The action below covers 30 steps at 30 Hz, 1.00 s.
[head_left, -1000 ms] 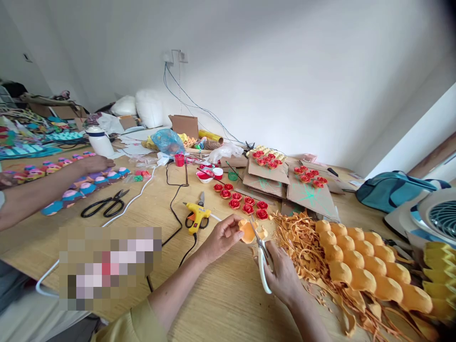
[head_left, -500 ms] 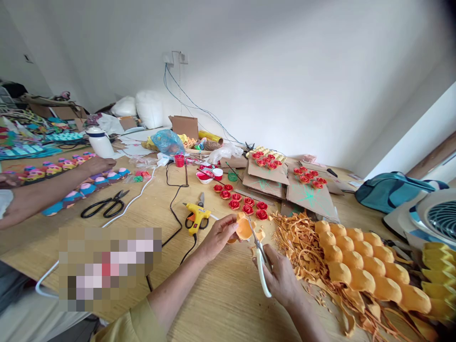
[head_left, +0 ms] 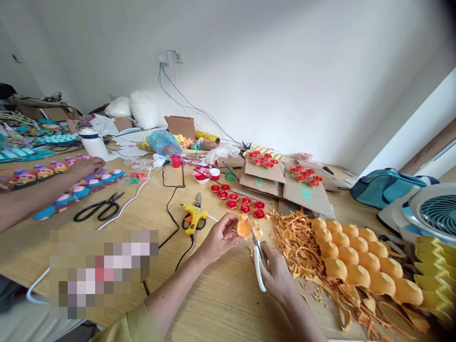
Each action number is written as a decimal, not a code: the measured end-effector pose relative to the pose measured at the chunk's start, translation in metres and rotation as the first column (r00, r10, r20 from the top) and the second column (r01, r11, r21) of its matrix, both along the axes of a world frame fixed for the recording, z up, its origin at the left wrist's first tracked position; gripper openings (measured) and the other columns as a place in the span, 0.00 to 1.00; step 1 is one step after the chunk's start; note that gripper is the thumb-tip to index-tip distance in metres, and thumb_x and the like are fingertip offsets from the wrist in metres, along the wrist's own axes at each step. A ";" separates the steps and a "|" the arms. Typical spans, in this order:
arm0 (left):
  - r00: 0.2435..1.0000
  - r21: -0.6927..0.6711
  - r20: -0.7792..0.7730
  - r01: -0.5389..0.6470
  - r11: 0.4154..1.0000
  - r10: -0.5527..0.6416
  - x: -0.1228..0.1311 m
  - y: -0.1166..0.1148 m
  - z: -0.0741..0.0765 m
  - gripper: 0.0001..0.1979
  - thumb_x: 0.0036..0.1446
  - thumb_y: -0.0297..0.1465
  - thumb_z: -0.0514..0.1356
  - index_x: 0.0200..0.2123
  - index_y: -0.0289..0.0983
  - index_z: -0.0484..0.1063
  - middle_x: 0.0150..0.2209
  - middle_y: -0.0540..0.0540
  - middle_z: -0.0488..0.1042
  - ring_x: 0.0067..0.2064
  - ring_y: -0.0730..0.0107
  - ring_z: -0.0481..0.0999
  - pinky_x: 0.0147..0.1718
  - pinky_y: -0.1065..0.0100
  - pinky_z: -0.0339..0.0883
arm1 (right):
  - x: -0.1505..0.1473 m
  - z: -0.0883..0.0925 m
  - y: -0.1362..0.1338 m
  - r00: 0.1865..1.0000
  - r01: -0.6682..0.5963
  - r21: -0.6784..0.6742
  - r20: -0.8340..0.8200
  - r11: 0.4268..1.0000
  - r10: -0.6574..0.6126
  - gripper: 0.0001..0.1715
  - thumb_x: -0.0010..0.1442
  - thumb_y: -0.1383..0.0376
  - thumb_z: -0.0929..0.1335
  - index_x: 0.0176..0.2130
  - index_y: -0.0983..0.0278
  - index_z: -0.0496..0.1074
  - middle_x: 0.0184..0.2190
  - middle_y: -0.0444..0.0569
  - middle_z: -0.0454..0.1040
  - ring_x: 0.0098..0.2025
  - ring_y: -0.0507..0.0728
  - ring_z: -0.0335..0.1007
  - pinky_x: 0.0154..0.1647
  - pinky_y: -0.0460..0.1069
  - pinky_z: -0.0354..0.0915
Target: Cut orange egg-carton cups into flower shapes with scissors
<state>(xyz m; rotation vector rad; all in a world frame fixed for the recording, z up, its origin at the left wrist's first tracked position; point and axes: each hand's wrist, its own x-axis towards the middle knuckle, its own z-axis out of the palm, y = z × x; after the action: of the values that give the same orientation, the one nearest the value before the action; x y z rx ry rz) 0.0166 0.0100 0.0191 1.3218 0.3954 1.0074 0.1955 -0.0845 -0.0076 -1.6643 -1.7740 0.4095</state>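
My left hand [head_left: 220, 237] pinches a small orange paper cup [head_left: 245, 227] just above the wooden table [head_left: 221, 299]. My right hand [head_left: 276, 275] grips white-handled scissors [head_left: 259, 259], whose blades reach up into the orange cup. Right of my hands lie rows of orange egg-carton cups [head_left: 363, 261] and a heap of orange trimmings [head_left: 295, 237]. Just beyond my hands sit several red paper roses [head_left: 235, 197].
A yellow glue gun [head_left: 193, 217] with its black cord lies left of my hands. Black scissors [head_left: 99, 211] lie further left, near another person's arm [head_left: 39, 194] reaching over coloured pieces. Cardboard sheets with red roses [head_left: 285, 183], a teal bag [head_left: 384, 187] and a fan [head_left: 434, 213] stand at right.
My left hand has turned the orange cup a little against the scissor blades. The view has shifted slightly, and the other person's arm has stayed over the coloured pieces.
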 end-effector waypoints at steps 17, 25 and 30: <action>1.000 -0.016 0.003 -0.008 1.000 0.008 0.004 -0.004 -0.007 0.25 0.44 0.37 0.73 0.43 0.37 0.67 0.45 0.43 0.72 0.47 0.65 0.74 0.45 0.67 0.69 | 0.000 0.009 -0.003 0.993 -0.018 -0.068 -0.122 0.997 0.009 0.19 0.63 0.51 0.63 0.29 0.61 0.63 0.22 0.39 0.61 0.24 0.51 0.57 0.25 0.46 0.54; 1.000 -0.027 0.009 0.015 1.000 -0.015 0.005 -0.009 -0.005 0.27 0.42 0.38 0.74 0.42 0.37 0.67 0.45 0.43 0.72 0.46 0.67 0.74 0.47 0.66 0.68 | 0.003 0.008 -0.005 0.997 0.012 -0.112 -0.072 0.994 -0.021 0.20 0.61 0.49 0.63 0.28 0.60 0.60 0.21 0.39 0.59 0.24 0.51 0.56 0.26 0.46 0.55; 0.999 -0.040 0.028 0.034 0.999 -0.033 0.007 -0.009 -0.007 0.27 0.41 0.37 0.75 0.42 0.37 0.67 0.45 0.44 0.71 0.46 0.68 0.74 0.47 0.67 0.68 | 0.005 0.009 -0.007 0.999 0.022 -0.131 -0.022 0.991 -0.025 0.17 0.62 0.51 0.62 0.32 0.61 0.64 0.23 0.41 0.65 0.25 0.52 0.59 0.26 0.47 0.56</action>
<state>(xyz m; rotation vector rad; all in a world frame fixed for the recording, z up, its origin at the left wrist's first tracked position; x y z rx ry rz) 0.0239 0.0011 0.0121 1.2734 0.3700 0.9843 0.2005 -0.0918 0.0011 -1.7619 -1.7410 0.5424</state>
